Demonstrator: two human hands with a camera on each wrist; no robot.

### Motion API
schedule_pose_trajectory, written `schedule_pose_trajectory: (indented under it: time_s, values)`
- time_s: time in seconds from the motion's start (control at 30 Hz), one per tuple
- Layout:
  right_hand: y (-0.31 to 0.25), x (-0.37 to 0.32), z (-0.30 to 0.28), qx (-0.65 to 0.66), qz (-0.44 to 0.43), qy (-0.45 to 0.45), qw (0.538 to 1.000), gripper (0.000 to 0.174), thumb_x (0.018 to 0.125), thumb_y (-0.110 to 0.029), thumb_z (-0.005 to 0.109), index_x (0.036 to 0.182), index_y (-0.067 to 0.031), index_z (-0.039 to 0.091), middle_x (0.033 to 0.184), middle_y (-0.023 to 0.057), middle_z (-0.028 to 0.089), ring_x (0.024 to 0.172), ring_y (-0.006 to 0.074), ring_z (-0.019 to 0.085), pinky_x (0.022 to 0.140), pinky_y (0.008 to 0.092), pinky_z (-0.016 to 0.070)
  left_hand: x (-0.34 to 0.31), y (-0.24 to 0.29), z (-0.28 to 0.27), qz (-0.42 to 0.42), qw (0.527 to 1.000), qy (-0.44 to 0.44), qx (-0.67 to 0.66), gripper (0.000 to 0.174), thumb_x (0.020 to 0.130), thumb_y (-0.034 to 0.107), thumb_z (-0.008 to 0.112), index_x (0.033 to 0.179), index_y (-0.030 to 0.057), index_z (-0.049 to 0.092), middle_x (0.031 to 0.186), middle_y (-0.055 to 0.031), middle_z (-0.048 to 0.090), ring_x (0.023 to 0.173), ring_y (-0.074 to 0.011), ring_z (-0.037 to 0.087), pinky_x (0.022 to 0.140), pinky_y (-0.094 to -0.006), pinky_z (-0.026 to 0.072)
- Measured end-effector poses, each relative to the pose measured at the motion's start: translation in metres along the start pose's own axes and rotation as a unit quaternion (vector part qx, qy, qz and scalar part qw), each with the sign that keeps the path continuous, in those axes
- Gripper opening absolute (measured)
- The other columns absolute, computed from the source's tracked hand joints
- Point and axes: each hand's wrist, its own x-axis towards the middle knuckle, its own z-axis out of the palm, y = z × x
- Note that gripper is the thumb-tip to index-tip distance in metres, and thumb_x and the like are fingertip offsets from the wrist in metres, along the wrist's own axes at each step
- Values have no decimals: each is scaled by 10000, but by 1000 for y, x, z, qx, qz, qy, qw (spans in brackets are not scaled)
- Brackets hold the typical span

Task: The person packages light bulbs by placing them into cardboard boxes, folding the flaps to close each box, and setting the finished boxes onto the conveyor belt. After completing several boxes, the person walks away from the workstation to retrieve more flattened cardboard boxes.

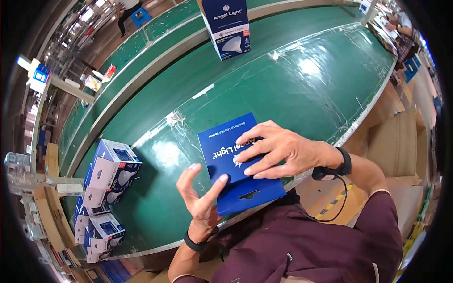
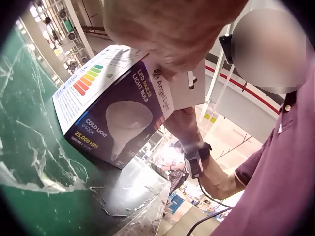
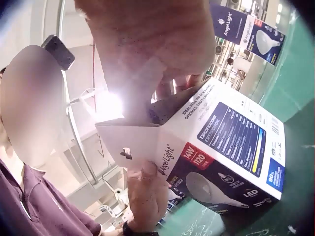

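Observation:
A light bulb box stands on the green table in front of me, its blue top lid facing up. From the near side of the lid a flap with a hang hole sticks out toward my body. My right hand rests over the lid with its fingers stretched out and fingertips at the printed logo. My left hand is at the box's left side, thumb and forefinger spread wide, thumb tip right at the lid's edge. Bulb pictures show on the box sides in the left wrist view and right wrist view.
Several similar boxes stand at the left end of the table. Another bulb box stands at the far side, near a raised ledge. Scuffed clear tape runs over the tabletop. A cable hangs from my right wrist.

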Motion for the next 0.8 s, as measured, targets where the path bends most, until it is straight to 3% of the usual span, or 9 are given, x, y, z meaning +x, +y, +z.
schedule_pose_trajectory:
  time_s: [0.17,0.33,0.43,0.53,0.57,0.6,0.67,0.7,0.8]
  values:
    - [3,-11,-14,60,15,-99,993,574,892,-486,792,1324,-115,715,1476,64,635,1494,385,430,1233,641,186,18,-13,-4,13,993,-112,-45,399,806,211,857,1200,204,794,1508,-224,566,1437,-516,462,1148,-566,434]
    - [-17,-23,3,-12,86,-40,995,562,813,-467,861,1258,-144,747,1422,37,677,1453,390,479,1202,638,269,18,-24,3,-19,981,-123,-149,480,763,296,915,1222,235,787,1501,-203,589,1441,-556,439,1183,-602,381]
    - [-12,-15,12,-20,98,39,994,410,793,-420,882,1089,-145,816,1187,1,791,1374,365,559,1155,613,347,37,-14,9,-86,963,-155,-204,638,740,321,938,1331,200,733,1644,-279,357,1530,-531,288,1235,-603,270]
    - [-8,-5,26,30,173,139,975,244,840,-324,863,927,-98,831,954,7,819,1194,311,629,1146,549,372,37,-3,17,-200,929,-119,-288,728,939,226,745,1576,21,459,1739,-294,27,1618,-423,101,1284,-497,158]
    - [-11,-7,26,102,241,133,956,252,883,-279,816,987,-50,817,1100,108,795,1215,291,598,1154,507,377,31,-1,20,-226,908,-111,-334,700,994,179,684,1597,-26,393,1745,-279,-25,1624,-393,84,1284,-470,159]
    - [-14,-1,23,58,274,158,947,465,908,-236,760,1302,4,705,1443,227,615,1379,313,507,1204,485,328,34,6,23,-271,872,-92,-396,722,1033,158,634,1627,-59,286,1750,-258,-34,1627,-348,80,1287,-440,160]
    - [-7,18,38,147,259,298,907,754,918,-215,720,1572,22,431,1675,252,307,1537,328,333,1252,462,253,35,13,28,-317,810,-56,-489,797,1045,158,627,1658,-50,161,1757,-230,-17,1625,-313,79,1287,-412,170]
    - [-8,18,41,208,322,248,890,870,931,-225,699,1643,27,268,1712,231,228,1597,316,217,1275,433,195,36,15,29,-320,816,-40,-480,801,1056,172,613,1661,-46,137,1758,-223,-3,1623,-304,88,1287,-405,170]
    - [-4,17,53,159,329,254,896,823,925,-180,631,1643,23,283,1712,184,259,1563,280,294,1273,383,211,40,12,35,-327,824,-13,-463,802,1086,219,568,1669,-36,80,1760,-207,42,1615,-281,117,1287,-385,166]
